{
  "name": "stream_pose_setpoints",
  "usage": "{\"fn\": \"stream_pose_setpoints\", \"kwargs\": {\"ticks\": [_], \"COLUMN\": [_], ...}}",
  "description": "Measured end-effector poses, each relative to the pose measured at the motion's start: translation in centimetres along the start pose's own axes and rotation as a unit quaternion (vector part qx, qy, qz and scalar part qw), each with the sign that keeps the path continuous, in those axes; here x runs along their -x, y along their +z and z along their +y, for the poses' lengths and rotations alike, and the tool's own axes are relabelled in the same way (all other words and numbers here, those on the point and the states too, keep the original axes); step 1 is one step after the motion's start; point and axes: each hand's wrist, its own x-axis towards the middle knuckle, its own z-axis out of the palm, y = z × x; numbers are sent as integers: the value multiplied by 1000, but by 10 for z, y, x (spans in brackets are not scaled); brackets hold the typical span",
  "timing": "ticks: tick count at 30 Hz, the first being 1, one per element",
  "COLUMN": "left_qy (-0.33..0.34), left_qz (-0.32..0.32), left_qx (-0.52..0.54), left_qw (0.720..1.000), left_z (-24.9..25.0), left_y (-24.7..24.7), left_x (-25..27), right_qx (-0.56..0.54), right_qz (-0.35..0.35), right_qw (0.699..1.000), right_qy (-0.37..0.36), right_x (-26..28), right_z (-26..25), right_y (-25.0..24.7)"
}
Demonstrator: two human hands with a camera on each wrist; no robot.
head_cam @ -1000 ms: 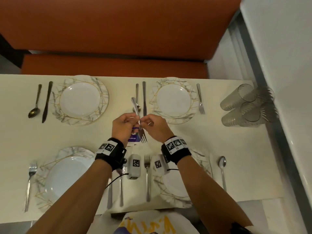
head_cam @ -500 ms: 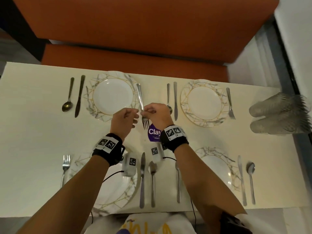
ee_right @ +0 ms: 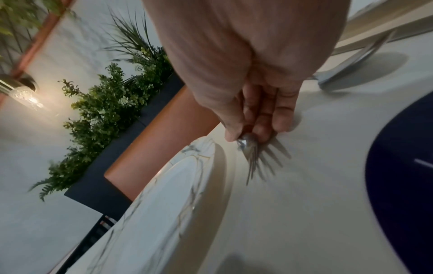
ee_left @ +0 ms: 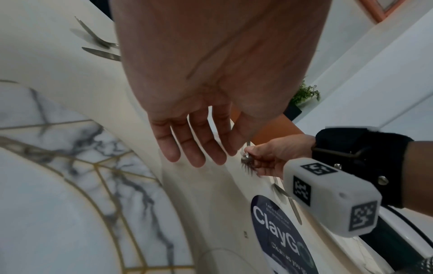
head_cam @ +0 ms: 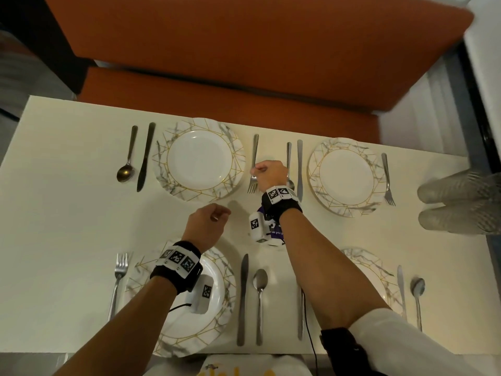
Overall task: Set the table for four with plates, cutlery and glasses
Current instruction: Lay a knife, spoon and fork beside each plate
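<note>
My right hand (head_cam: 257, 172) pinches a silver fork (head_cam: 253, 161) near its neck, tines pointing toward me, low over the table just right of the far left plate (head_cam: 173, 137). The right wrist view shows my fingers (ee_right: 279, 118) round the fork (ee_right: 251, 153), its shadow close beneath. My left hand (head_cam: 214, 217) hovers empty between the two left plates, fingers (ee_left: 194, 148) relaxed. The far right plate (head_cam: 322, 158), near left plate (head_cam: 227, 283) and near right plate (head_cam: 363, 263) each have cutlery beside them. Ribbed glasses (head_cam: 458, 204) lie stacked at the table's right edge.
A spoon (head_cam: 126, 169) and knife (head_cam: 145, 156) lie left of the far left plate. Another spoon and knife (head_cam: 299, 164) lie just right of my right hand. A purple round sticker (ee_left: 276, 231) sits mid-table. An orange bench (head_cam: 244, 50) runs behind the table.
My left hand let go of the fork and drew back toward me. My right hand carried the fork away and down beside the far left plate.
</note>
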Motion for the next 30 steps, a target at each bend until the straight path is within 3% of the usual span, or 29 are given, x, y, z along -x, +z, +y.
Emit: {"fn": "stream_pose_setpoints", "kwargs": {"ticks": [30], "left_qy": [-9], "left_qz": [-10], "left_qx": [16], "left_qw": [1000], "left_z": [0], "left_y": [0], "left_x": [2], "right_qx": [66], "right_qz": [-7], "right_qw": [998], "right_qy": [17], "right_x": [12], "right_z": [-2], "right_y": [4]}}
